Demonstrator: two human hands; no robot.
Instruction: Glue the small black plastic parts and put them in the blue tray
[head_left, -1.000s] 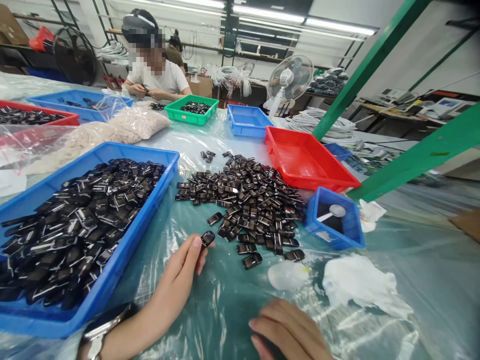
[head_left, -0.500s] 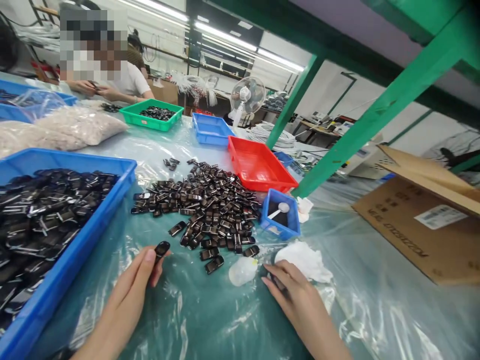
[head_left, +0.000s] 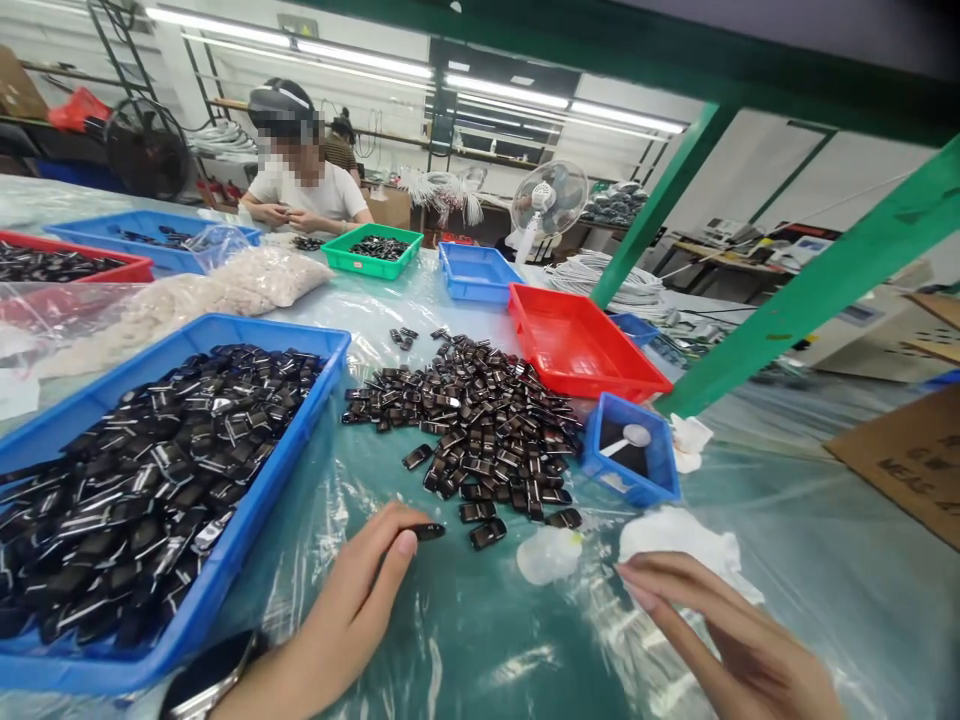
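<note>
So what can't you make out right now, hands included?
All in the head view:
- Right hand: whether it pinches anything; its own fingers hide that.
- Black part in the left hand: its near end is covered by the fingers, its broad face turned away.
- Small blue bin: what the dark contents are; too little detail.
- Cardboard box: print cut off by the right edge.

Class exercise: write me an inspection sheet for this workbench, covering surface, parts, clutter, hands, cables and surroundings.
Surface: table under creased clear plastic
Parts: loose pile of small black parts; more in the large blue tray
Clutter: crumpled white cloth; white spoon in small blue bin
Hands: left hand holds one black part; right hand by the cloth, grip unclear
Cables: white coils beyond the red tray
Surroundings: co-worker, white fan, green frame
</note>
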